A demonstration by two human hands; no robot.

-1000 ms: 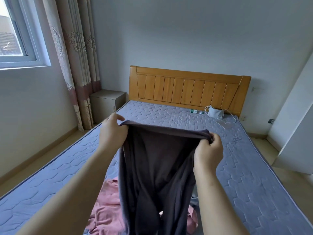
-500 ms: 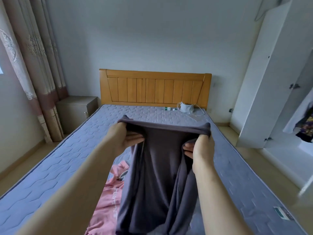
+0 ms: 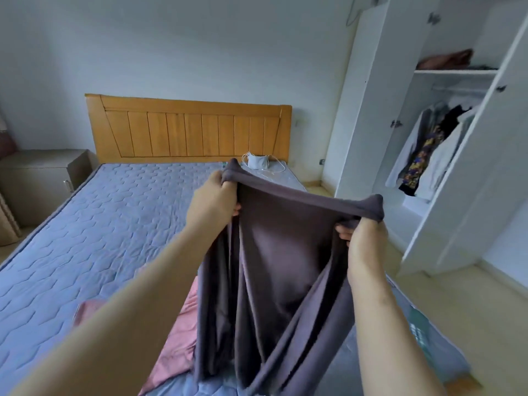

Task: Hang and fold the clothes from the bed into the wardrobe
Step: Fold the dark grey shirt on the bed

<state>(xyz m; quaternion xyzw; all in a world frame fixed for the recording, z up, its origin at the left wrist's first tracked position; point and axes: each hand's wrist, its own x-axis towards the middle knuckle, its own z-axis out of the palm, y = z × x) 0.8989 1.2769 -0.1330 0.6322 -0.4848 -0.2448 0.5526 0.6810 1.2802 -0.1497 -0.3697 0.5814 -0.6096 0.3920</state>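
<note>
Dark garment (image 3: 274,252) stretched between gripping left hand (image 3: 213,200), right hand (image 3: 364,240).

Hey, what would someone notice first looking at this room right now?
Front and centre, a dark garment hangs stretched between the left hand and right hand, each gripping its top edge. Below it a pink garment lies on the blue bed. At right, the open wardrobe shows hanging clothes.
</note>
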